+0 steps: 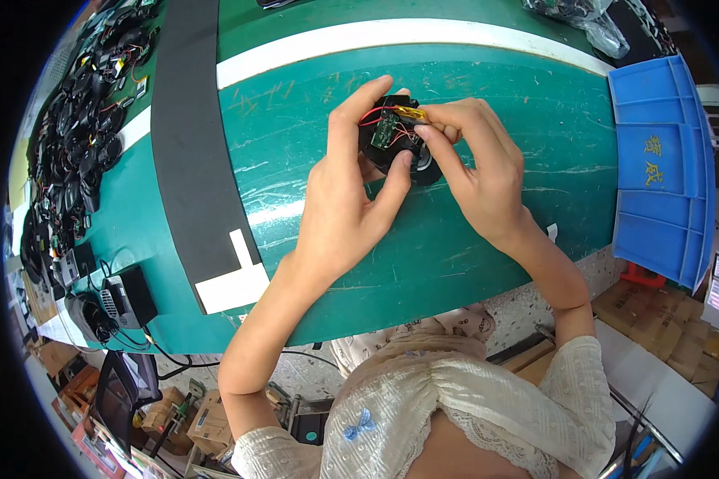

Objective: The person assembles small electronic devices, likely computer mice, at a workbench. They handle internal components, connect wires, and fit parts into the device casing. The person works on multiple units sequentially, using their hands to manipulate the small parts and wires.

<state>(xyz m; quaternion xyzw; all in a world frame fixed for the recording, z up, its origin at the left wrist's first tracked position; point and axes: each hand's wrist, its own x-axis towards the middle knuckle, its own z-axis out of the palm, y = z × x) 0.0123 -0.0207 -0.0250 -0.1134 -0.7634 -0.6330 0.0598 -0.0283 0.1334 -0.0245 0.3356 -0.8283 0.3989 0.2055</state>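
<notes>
Held over the green table is a black round electronic housing point(381, 157) with its inside showing. My left hand point(339, 195) wraps round it, index finger along the far side and thumb on the near edge. Inside sits a small green circuit board point(384, 129) with thin red wires. A small battery wrapped in yellow film point(412, 114) lies at the housing's upper right, joined to a red wire. My right hand point(483, 160) pinches at the battery's right end with thumb and index finger. The fingertips partly hide what exactly they grip.
A heap of black wired devices point(76, 144) covers the table's far left. A black strip point(192, 152) crosses the table beside a white label point(233, 287). A black power box point(128, 295) stands at the left edge. A blue plastic bin point(663, 207) is at the right, clear plastic bags point(599, 28) behind.
</notes>
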